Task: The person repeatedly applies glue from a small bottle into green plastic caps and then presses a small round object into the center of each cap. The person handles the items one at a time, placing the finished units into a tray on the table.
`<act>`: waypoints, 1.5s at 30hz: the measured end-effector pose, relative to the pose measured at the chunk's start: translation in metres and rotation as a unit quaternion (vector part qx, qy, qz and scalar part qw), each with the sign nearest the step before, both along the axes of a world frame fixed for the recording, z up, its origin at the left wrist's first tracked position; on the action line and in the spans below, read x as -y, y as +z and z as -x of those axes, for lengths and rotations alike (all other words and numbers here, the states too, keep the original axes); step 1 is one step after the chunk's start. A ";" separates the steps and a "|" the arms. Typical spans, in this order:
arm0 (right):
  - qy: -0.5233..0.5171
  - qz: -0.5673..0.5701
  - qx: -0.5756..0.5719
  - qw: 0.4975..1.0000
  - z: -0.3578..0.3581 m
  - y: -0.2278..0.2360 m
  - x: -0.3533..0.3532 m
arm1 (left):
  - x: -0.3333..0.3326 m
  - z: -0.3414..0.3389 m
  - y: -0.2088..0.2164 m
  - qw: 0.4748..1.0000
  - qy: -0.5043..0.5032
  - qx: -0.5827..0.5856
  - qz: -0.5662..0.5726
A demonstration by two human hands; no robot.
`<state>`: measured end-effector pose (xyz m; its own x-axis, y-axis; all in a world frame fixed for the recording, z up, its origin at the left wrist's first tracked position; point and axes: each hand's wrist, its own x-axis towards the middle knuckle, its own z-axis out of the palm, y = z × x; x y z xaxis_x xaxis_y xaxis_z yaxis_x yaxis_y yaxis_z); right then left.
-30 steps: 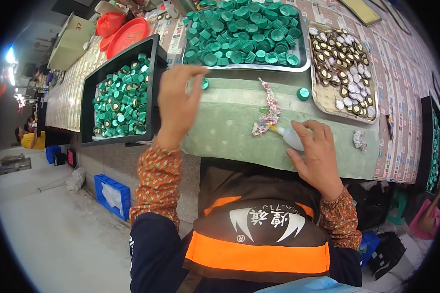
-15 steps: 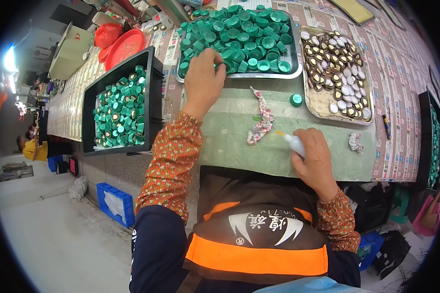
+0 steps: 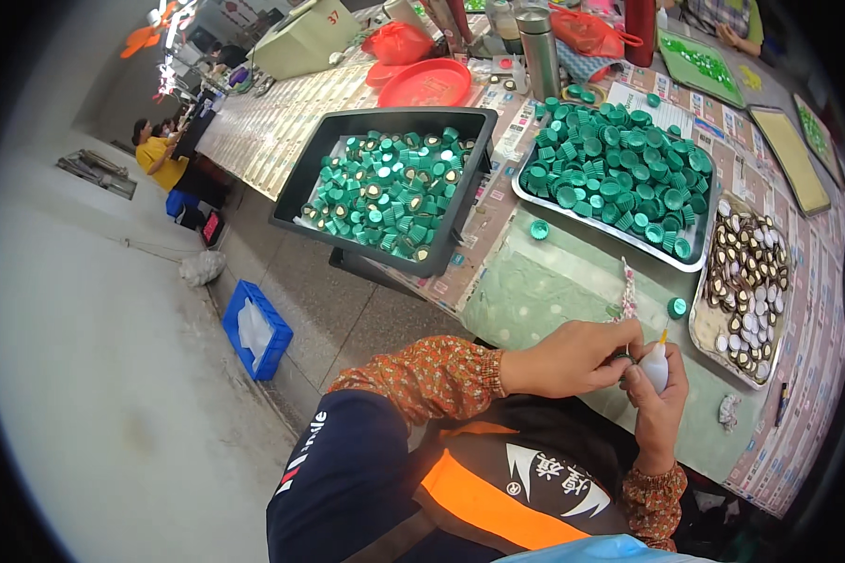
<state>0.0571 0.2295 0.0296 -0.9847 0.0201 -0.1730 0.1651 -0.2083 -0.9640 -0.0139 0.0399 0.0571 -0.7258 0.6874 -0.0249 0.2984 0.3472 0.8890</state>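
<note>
Two hands meet low at about 5 o'clock from where I watch. The left hand (image 3: pixel 573 357) is curled with fingertips pinched on a small green cap (image 3: pixel 626 356), mostly hidden; the right hand (image 3: pixel 660 399) is wrapped around a small white squeeze bottle (image 3: pixel 654 368), its orange nozzle up and close to the cap.

- Green mat (image 3: pixel 554 281), just beyond the hands — one loose green cap (image 3: pixel 677 307) at 3 o'clock of them, another (image 3: pixel 539 229) further off at 12.
- Tray of gold and silver liners (image 3: pixel 747 286), 2 o'clock.
- Metal tray of green caps (image 3: pixel 620 178), 1 o'clock.
- Black bin of green caps (image 3: pixel 391 192), 11 o'clock, overhanging the bench edge.

Risks, as I judge them: too hard a squeeze would flood the cap or wet the fingers; a loose pinch could drop the cap toward the lap; an elbow knock could tip the overhanging bin.
</note>
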 end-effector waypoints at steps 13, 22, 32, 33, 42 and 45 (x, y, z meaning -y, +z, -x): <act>-0.037 -0.032 0.045 0.998 -0.006 -0.008 0.007 | 0.008 -0.027 -0.050 0.966 -0.036 0.181 -0.181; -0.051 -0.135 -0.019 0.989 -0.013 -0.009 0.014 | 0.010 -0.037 -0.056 0.939 -0.010 0.266 -0.217; -0.028 -0.193 -0.049 0.980 -0.023 0.012 -0.020 | 0.023 -0.030 -0.052 0.805 0.112 0.482 -0.328; -0.003 -0.223 -0.083 0.971 -0.024 0.009 -0.026 | 0.026 -0.029 -0.048 0.803 0.112 0.490 -0.321; 0.003 -0.228 -0.216 0.949 -0.038 0.003 -0.016 | 0.031 -0.034 -0.054 0.794 0.096 0.491 -0.344; 0.009 -0.233 -0.217 0.948 -0.036 0.004 -0.012 | 0.037 -0.032 -0.060 0.807 0.088 0.493 -0.314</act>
<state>0.0932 0.2413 0.0338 -0.9619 -0.0227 0.2726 -0.2692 0.2565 -0.9283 0.0181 0.0026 -0.0026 -0.6538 0.6775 -0.3369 -0.6657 -0.3034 0.6817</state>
